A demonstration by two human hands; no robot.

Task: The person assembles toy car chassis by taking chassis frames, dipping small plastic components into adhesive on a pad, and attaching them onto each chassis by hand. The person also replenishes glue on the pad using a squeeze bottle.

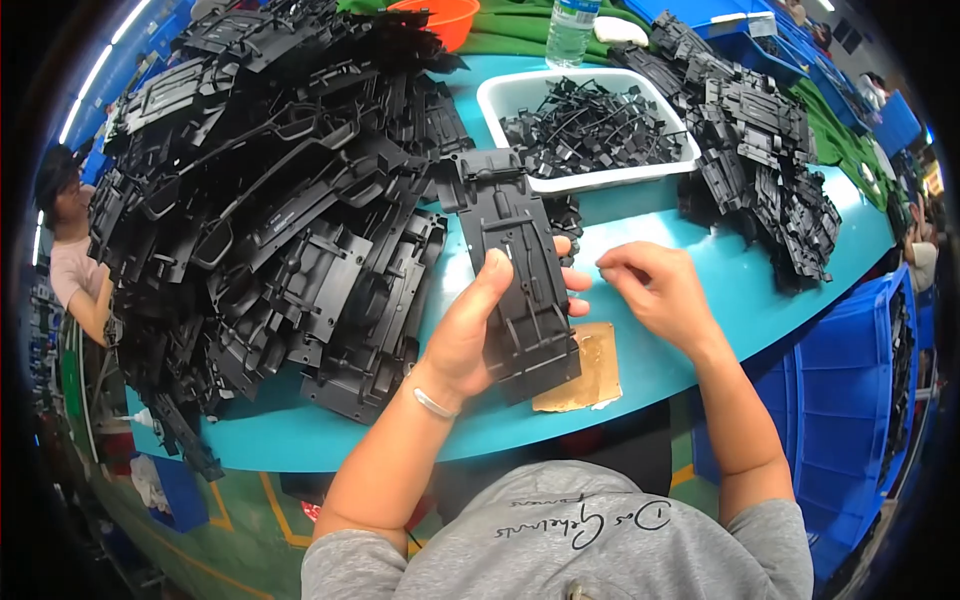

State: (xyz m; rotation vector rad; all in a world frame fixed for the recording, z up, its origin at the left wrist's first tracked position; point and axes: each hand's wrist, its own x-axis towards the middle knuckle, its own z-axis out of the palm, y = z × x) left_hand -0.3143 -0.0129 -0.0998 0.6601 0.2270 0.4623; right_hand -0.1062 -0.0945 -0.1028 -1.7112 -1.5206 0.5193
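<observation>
A long black molded plastic chassis part (520, 285) stands tilted over the near side of the table. My left hand (462, 335) grips it, thumb across its face and fingers wrapped behind its right edge. My right hand (668, 295) is just to the right of the part, apart from it. Its thumb and fingertips are pinched together; anything between them is too small to make out. Beneath the part's lower end, a worn brown board (600, 372) lies on the table. Beyond it is a white tub (625, 181) full of small black plastic pieces (590, 125).
A tall heap of black plastic parts (270, 200) covers the left of the turquoise table (660, 375). Another heap (755, 130) lies at the right. A water bottle (572, 35) and an orange bowl (450, 22) stand at the back. Blue crates (840, 385) are right of the table.
</observation>
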